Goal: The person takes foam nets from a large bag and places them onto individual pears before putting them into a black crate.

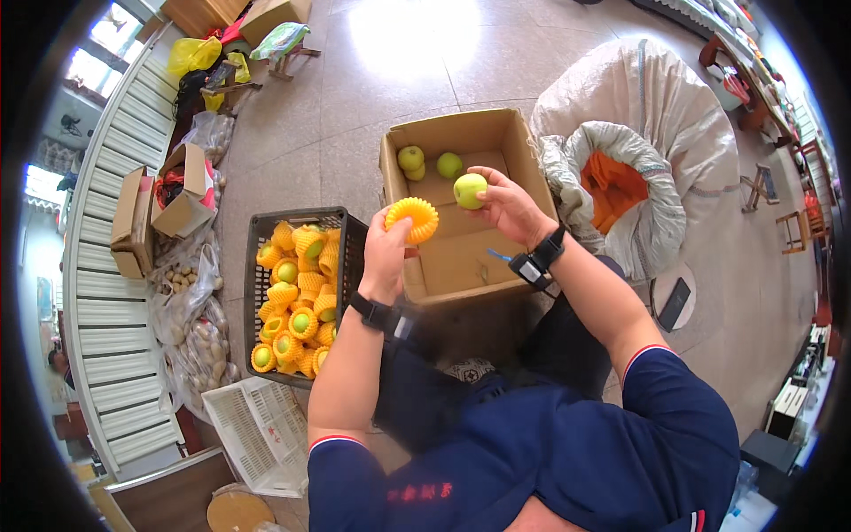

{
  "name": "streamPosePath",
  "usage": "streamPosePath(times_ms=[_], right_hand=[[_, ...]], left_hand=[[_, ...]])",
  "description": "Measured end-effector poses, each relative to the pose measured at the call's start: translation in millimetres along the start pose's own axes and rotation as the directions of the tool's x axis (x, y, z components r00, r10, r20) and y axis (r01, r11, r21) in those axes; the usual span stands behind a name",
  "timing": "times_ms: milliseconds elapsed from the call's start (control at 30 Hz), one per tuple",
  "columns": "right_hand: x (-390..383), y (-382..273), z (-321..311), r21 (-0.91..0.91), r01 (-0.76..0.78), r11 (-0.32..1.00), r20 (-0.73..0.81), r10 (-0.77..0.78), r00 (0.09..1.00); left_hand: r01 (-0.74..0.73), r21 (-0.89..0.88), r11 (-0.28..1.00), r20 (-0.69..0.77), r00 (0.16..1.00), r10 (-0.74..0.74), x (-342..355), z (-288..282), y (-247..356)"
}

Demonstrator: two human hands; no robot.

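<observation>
My left hand point(386, 257) grips a yellow foam net sleeve point(413, 220) over the left part of a cardboard box point(461, 257); no fruit shows inside the sleeve. My right hand point(512, 209) pinches a yellow-green apple point(470, 191) between its fingers, a short way right of the sleeve and apart from it. Inside the box, near its far wall, lie a few more green apples point(449, 165). To the left stands a black plastic crate point(352, 241) filled with several green apples in yellow foam sleeves point(302, 323).
A large white woven sack point(638, 97) with orange material point(612, 182) in its mouth stands right of the box. At left are a white plastic basket point(261, 434), bagged produce point(191, 337) and open cartons point(182, 191) along a white radiator point(111, 337). A phone-like black device point(675, 303) lies at right.
</observation>
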State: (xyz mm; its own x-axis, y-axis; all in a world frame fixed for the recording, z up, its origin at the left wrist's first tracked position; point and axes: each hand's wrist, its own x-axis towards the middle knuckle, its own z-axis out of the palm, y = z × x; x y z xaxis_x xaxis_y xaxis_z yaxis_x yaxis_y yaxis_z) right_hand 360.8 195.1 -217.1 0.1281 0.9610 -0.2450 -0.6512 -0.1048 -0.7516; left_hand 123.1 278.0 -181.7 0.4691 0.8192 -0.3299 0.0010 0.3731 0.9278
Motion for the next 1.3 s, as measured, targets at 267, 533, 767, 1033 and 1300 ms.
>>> streamPosePath(times_ms=[267, 533, 767, 1033, 1300], right_hand=[[-76, 20, 20, 0.289, -0.101, 0.952, 0.163, 0.055, 0.985], [-102, 12, 38, 0.233, -0.058, 0.971, 0.186, 0.014, 0.982], [-111, 11, 42, 0.076, 0.001, 0.997, 0.128, -0.01, 0.992], [-115, 15, 55, 0.226, -0.11, 0.968, 0.146, 0.078, 0.986], [-112, 16, 50, 0.26, -0.18, 0.949, 0.224, 0.122, 0.967]], left_hand=[[-0.067, 0.121, 0.99, -0.048, 0.996, 0.073, -14, 17, -24], [-0.188, 0.278, 0.942, -0.107, 0.968, 0.225, -15, 20, -40], [-0.159, 0.276, 0.948, -0.177, 0.961, 0.213, -16, 21, -42], [-0.258, 0.229, 0.939, -0.094, 0.954, 0.285, -22, 20, -36], [-0.242, 0.204, 0.949, -0.02, 0.968, 0.251, -22, 18, -41]])
